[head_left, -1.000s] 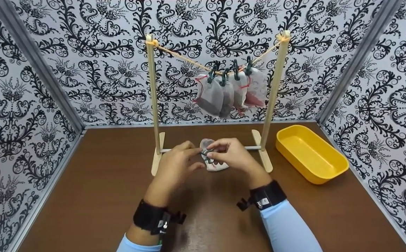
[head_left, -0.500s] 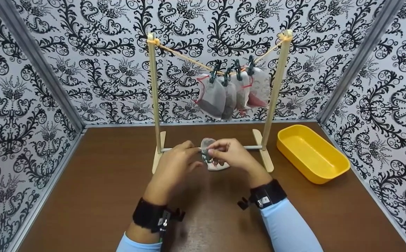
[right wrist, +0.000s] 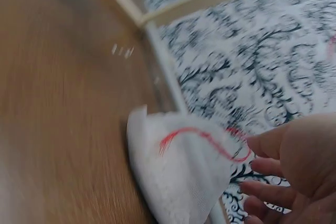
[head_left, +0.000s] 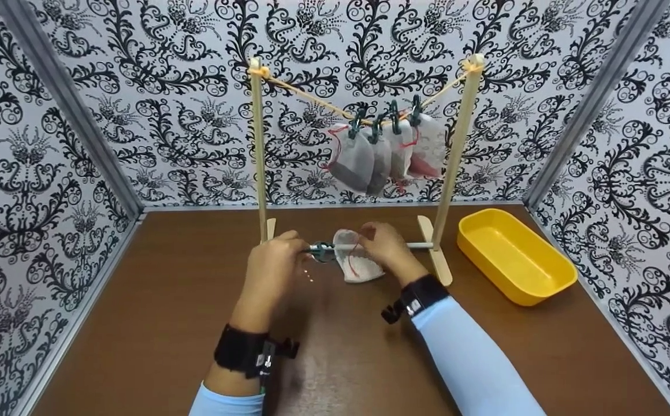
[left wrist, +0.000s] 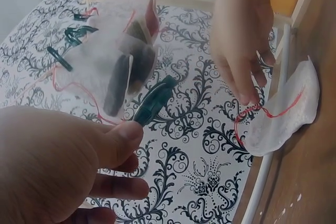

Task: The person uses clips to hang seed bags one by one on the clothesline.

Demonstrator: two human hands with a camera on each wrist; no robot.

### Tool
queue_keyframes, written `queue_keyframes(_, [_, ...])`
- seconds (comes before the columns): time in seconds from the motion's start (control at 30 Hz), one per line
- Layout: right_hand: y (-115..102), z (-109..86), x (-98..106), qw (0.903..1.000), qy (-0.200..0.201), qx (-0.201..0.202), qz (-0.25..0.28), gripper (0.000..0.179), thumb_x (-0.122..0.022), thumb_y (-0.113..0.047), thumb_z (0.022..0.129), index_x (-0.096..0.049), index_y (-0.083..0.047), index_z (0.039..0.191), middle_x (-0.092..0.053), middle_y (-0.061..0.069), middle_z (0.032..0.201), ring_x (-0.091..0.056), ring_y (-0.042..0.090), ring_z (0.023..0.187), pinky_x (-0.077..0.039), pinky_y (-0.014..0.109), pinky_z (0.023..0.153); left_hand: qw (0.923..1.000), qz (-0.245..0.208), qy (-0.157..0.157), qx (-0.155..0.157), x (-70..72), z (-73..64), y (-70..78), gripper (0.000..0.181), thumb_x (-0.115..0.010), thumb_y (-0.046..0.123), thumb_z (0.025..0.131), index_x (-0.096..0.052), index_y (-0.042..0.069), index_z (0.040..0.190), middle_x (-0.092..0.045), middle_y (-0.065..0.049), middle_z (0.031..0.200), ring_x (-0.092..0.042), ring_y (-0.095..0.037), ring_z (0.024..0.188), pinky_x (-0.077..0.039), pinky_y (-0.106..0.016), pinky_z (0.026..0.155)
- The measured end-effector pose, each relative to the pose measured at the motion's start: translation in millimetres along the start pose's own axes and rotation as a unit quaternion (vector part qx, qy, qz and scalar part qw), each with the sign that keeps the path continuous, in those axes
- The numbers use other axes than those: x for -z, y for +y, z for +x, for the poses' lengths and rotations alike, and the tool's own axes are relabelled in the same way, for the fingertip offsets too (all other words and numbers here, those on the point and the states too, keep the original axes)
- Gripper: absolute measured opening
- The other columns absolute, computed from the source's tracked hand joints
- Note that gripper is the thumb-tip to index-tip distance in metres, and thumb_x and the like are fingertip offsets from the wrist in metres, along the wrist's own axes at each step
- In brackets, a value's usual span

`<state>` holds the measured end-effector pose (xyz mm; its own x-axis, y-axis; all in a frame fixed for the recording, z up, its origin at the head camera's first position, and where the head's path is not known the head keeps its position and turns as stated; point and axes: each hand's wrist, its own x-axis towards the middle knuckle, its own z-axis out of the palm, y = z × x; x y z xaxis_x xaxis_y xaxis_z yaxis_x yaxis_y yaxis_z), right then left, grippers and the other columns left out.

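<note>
My left hand (head_left: 275,263) pinches a dark green plastic clip (left wrist: 154,102) between thumb and forefinger, and its tip points toward the pouch. A white mesh pouch (head_left: 364,270) with a red drawstring leans across the stand's white lower rod (left wrist: 261,187), its lower end at the table. My right hand (head_left: 390,245) is at the pouch's upper right edge. In the right wrist view its fingers are spread and loosely bent, the thumb tip right at the red drawstring (right wrist: 210,139).
A wooden stand (head_left: 457,150) carries a sagging yellow cord (head_left: 306,97). Several filled mesh pouches (head_left: 353,164) hang from it by green clips (head_left: 375,128). A yellow tub (head_left: 517,257) stands at the right on the brown table (head_left: 156,323).
The hands have moved apart. The left hand has drawn left with the clip, away from the pouch; the right hand has left the clip and shifted up and right along the pouch's edge.
</note>
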<state>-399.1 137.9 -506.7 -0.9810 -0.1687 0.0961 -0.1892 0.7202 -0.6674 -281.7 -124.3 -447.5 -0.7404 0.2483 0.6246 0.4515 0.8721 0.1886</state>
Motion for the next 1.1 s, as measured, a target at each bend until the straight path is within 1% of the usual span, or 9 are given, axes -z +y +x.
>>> queue_keyframes(0.03, [3, 4.7, -2, 0.9998, -0.005, 0.001, -0.019, 0.040, -0.071, -0.022, 0.109, -0.073, 0.004, 0.138, -0.076, 0.027, 0.140, -0.071, 0.046, 0.135, -0.055, 0.057, 0.122, 1.0000, 0.005, 0.000, 0.000, -0.2, -0.1, -0.2, 0.012, -0.097, 0.015, 0.086, -0.087, 0.014, 0.090, -0.074, 0.003, 0.087, -0.080, -0.026, 0.074, -0.067, -0.047, 0.063])
queue_keyframes(0.07, [20, 16.5, -9, 0.9992, -0.006, 0.021, -0.035, 0.039, -0.071, -0.028, 0.109, -0.075, 0.001, 0.135, -0.078, 0.024, 0.136, -0.073, 0.043, 0.131, -0.058, 0.053, 0.119, 1.0000, 0.008, 0.000, 0.000, -0.5, -0.3, -0.6, 0.012, -0.098, 0.015, 0.085, -0.086, 0.014, 0.089, -0.074, 0.003, 0.086, -0.080, -0.026, 0.073, -0.067, -0.047, 0.062])
queue_keyframes(0.2, [42, 40.8, -21, 0.9962, -0.037, 0.017, -0.076, 0.041, -0.074, -0.028, 0.106, -0.077, 0.000, 0.135, -0.080, 0.021, 0.135, -0.075, 0.040, 0.130, -0.059, 0.051, 0.117, 0.9998, 0.019, 0.000, -0.007, -0.5, -1.5, -1.2, 0.015, -0.097, 0.012, 0.083, -0.082, 0.013, 0.083, -0.070, 0.003, 0.082, -0.077, -0.027, 0.069, -0.065, -0.048, 0.058])
queue_keyframes(0.27, [64, 55.1, -32, 0.9958, -0.018, 0.021, -0.087, 0.039, -0.076, -0.029, 0.103, -0.080, -0.004, 0.133, -0.083, 0.015, 0.128, -0.077, 0.036, 0.122, -0.063, 0.048, 0.109, 0.9996, 0.026, 0.004, -0.008, -1.1, -2.5, -2.8, 0.017, -0.096, 0.009, 0.082, -0.079, 0.012, 0.079, -0.066, 0.004, 0.079, -0.075, -0.029, 0.065, -0.063, -0.049, 0.055])
queue_keyframes(0.4, [61, 50.0, -32, 0.9960, 0.038, -0.005, -0.080, 0.033, -0.080, -0.025, 0.092, -0.085, -0.009, 0.121, -0.085, 0.009, 0.113, -0.079, 0.031, 0.107, -0.065, 0.048, 0.096, 0.9996, 0.028, 0.009, 0.000, -1.0, -4.3, -6.8, 0.021, -0.092, 0.003, 0.081, -0.075, 0.012, 0.075, -0.063, 0.003, 0.077, -0.072, -0.032, 0.060, -0.060, -0.051, 0.052])
queue_keyframes(0.5, [25, 21.0, -14, 0.9962, 0.051, -0.014, -0.070, 0.025, -0.081, -0.021, 0.091, -0.085, -0.009, 0.112, -0.085, 0.010, 0.108, -0.079, 0.033, 0.105, -0.065, 0.050, 0.097, 0.9997, 0.024, 0.003, 0.007, -0.1, -5.6, -10.7, 0.019, -0.091, 0.001, 0.082, -0.076, 0.012, 0.076, -0.065, 0.003, 0.078, -0.072, -0.032, 0.061, -0.060, -0.051, 0.053])
queue_keyframes(0.67, [-33, -21.0, 16, 0.9914, 0.038, 0.024, -0.123, 0.014, -0.080, -0.017, 0.097, -0.083, -0.007, 0.105, -0.084, 0.014, 0.108, -0.079, 0.038, 0.105, -0.065, 0.053, 0.096, 0.9994, 0.026, -0.001, 0.024, 5.0, -8.5, -19.7, 0.017, -0.091, 0.001, 0.083, -0.078, 0.012, 0.079, -0.070, 0.003, 0.080, -0.073, -0.034, 0.062, -0.060, -0.051, 0.053])
queue_keyframes(0.97, [-120, -55.2, 74, 0.9695, 0.074, 0.158, -0.172, 0.015, -0.081, -0.020, 0.103, -0.081, -0.006, 0.103, -0.081, 0.013, 0.103, -0.078, 0.035, 0.095, -0.067, 0.051, 0.087, 0.9988, 0.019, 0.007, 0.044, 10.9, -9.6, -28.4, 0.011, -0.091, 0.004, 0.085, -0.083, 0.011, 0.085, -0.076, -0.001, 0.084, -0.077, -0.039, 0.067, -0.063, -0.054, 0.057])
queue_keyframes(1.1, [-158, -62.7, 103, 0.9560, 0.113, 0.189, -0.193, 0.019, -0.078, -0.024, 0.105, -0.080, -0.005, 0.106, -0.079, 0.012, 0.104, -0.075, 0.033, 0.094, -0.067, 0.047, 0.083, 0.9984, 0.022, 0.012, 0.050, 13.1, -8.3, -26.0, 0.013, -0.093, 0.004, 0.085, -0.081, 0.011, 0.084, -0.078, -0.001, 0.086, -0.077, -0.038, 0.067, -0.062, -0.053, 0.056])
